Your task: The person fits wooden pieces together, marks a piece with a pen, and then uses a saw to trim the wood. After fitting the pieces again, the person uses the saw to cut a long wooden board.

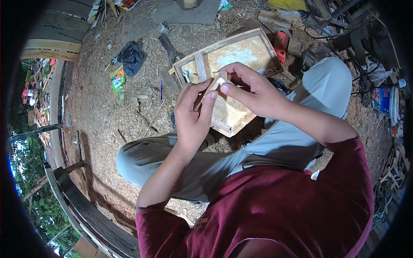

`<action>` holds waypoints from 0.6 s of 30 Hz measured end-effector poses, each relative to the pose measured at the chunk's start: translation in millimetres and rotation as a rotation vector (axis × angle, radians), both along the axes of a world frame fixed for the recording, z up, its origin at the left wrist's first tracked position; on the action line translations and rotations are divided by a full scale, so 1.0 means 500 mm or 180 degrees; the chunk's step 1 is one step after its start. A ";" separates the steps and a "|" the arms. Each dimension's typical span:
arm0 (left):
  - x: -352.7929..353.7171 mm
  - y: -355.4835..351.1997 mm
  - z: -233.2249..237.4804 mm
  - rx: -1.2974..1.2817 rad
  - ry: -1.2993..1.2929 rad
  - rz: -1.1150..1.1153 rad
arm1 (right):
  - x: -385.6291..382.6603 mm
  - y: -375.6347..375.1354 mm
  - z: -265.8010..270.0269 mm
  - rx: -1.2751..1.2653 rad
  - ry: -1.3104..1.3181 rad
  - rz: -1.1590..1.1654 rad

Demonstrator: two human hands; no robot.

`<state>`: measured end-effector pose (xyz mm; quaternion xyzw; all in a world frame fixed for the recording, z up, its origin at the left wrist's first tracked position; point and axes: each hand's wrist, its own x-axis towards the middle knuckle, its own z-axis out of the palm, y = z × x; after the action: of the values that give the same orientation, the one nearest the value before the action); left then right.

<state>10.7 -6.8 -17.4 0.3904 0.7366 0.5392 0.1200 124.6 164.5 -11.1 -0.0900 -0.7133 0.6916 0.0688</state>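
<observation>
A small wooden piece point(220, 80) with a whitish patch is held up between my two hands, above a wooden-framed panel. My left hand point(193, 109) grips its left side, thumb and fingers closed on it. On its right side my right hand point(254, 90) pinches it, the thumb near the whitish patch. Under the hands, the framed panel point(199, 69) lies between my bent legs, with pale smears on its light surface. A wrench point(186, 75) lies at the panel's left part.
An orange power tool point(281, 45) lies right of the panel. A black plastic bag point(130, 57), a green-yellow packet point(117, 79) and a purple stick point(160, 90) are on the sawdust-strewn ground to the left. A white-blue bucket point(385, 102) stands far right.
</observation>
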 end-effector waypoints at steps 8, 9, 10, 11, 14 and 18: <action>0.001 -0.001 0.007 -0.0076 -0.0050 -0.0001 | 0.000 0.000 0.002 0.0036 0.0031 -0.0019; 0.001 0.000 0.007 -0.0041 -0.0004 -0.0011 | 0.001 0.000 0.003 0.0013 0.0021 -0.0021; 0.001 0.001 0.007 -0.0006 0.0041 -0.0019 | 0.001 0.000 0.005 -0.0010 0.0010 -0.0021; 0.001 0.002 0.007 0.0028 0.0087 -0.0028 | 0.001 0.000 0.006 -0.0035 0.0000 -0.0022; 0.002 0.001 0.012 -0.0061 0.0140 -0.0024 | -0.002 0.002 -0.001 0.0117 0.0075 -0.0005; 0.003 0.001 0.015 -0.0060 0.0057 -0.0037 | -0.002 0.001 -0.007 0.0074 0.0079 -0.0021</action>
<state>12.3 -6.2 -10.2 0.3983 0.7403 0.5280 0.1203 123.7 165.0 -14.5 -0.0829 -0.7201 0.6841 0.0809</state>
